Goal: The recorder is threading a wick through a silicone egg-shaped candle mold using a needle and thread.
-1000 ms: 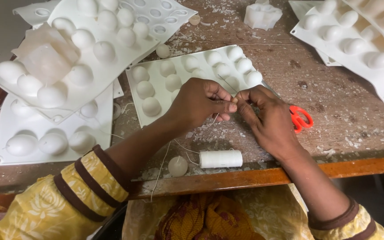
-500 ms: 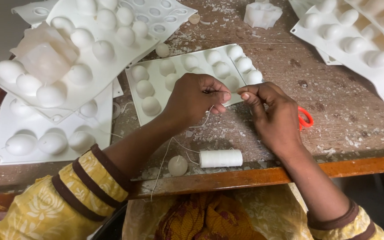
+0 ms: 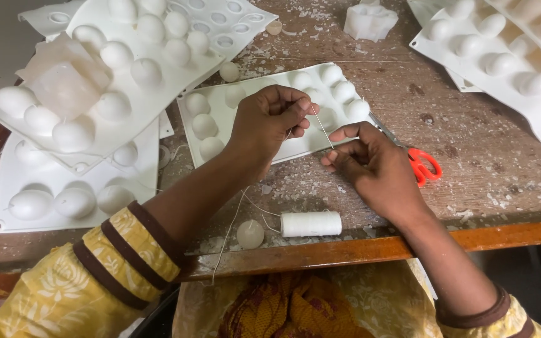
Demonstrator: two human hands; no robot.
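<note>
Pinched between both hands, left hand (image 3: 267, 122) above and right hand (image 3: 370, 166) below, a thread (image 3: 324, 130) runs taut over the mould (image 3: 220, 134), its spool (image 3: 311, 223) lying nearer the table edge, seemingly mid-measuring, with cutting likely next.

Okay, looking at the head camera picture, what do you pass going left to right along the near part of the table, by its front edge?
White mould tray with egg shapes → small round wax piece → spool of white thread → right hand → orange-handled scissors.
</note>
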